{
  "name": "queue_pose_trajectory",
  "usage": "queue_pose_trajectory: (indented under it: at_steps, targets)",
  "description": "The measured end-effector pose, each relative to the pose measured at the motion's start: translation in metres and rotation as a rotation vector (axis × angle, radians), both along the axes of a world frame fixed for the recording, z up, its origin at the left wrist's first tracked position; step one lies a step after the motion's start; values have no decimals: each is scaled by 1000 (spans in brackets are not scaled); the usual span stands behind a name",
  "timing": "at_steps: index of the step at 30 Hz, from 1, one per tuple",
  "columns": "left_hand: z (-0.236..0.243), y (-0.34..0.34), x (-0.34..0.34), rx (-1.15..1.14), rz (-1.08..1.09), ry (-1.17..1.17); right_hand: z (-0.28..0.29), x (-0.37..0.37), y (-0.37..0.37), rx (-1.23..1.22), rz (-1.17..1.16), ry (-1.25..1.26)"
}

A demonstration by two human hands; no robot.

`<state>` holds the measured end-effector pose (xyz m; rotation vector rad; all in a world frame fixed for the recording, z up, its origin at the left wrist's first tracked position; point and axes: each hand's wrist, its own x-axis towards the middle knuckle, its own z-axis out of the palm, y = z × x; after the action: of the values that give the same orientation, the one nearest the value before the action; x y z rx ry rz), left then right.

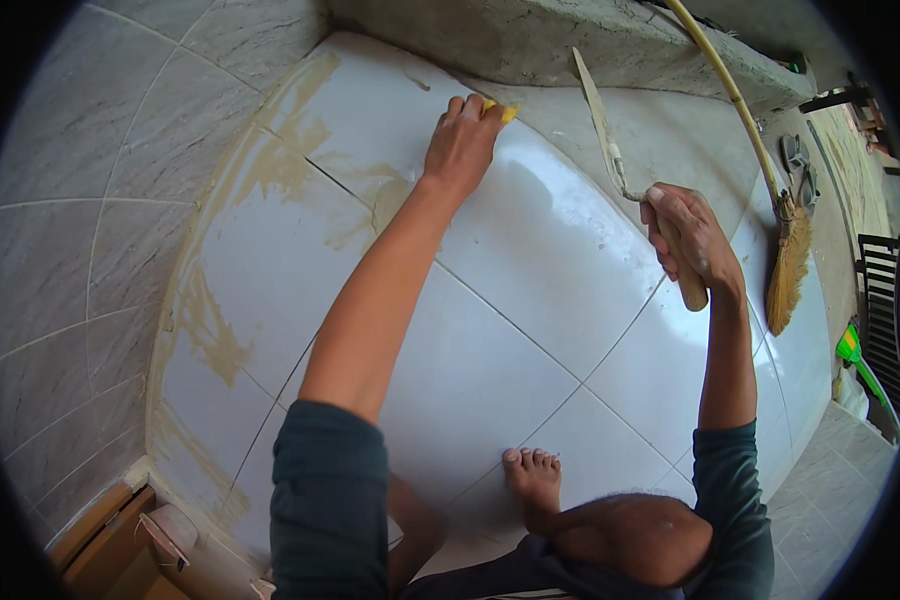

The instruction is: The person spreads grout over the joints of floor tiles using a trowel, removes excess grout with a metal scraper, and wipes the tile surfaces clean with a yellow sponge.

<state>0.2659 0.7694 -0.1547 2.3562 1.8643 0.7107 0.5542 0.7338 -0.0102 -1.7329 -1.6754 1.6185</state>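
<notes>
My left hand point(462, 145) reaches to the far side of the white floor tiles point(510, 260), its fingers closed on a small yellow piece point(509, 114) that looks like sponge or cloth. Most of that piece is hidden under the fingers. My right hand point(695, 235) grips a trowel point(598, 115) by its wooden handle, above the tiles on the right. The trowel's long pointed blade is smeared pale and tilts away toward the far edge. Beige grout smears point(215, 325) cover the tiles and joints along the left side. Dark joint lines show between the middle tiles.
Grey marbled wall tiles point(50, 260) rise at the left. A rough cement ledge point(530, 45) runs along the back. A straw broom point(790, 265) leans at the right, near grey sandals point(800, 165) and a green-handled tool point(865, 360). My bare foot point(533, 480) rests on the tiles.
</notes>
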Motion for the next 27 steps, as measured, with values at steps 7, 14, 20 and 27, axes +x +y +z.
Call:
queue_pose_trajectory:
  at_steps: [7, 14, 20, 27]
  targets:
    - [-40, 12, 1, -127, -7, 81, -4, 18, -15, -78, -99, 69]
    - [-4, -28, -39, -291, -148, 193, -7, 22, -24, -149, -58, 39]
    - [-6, -18, -52, -275, -198, 195, 1, 14, -22, -131, -12, -49]
    - [-39, 47, -12, 76, -83, 59, 0, -9, -17, -109, 6, -27]
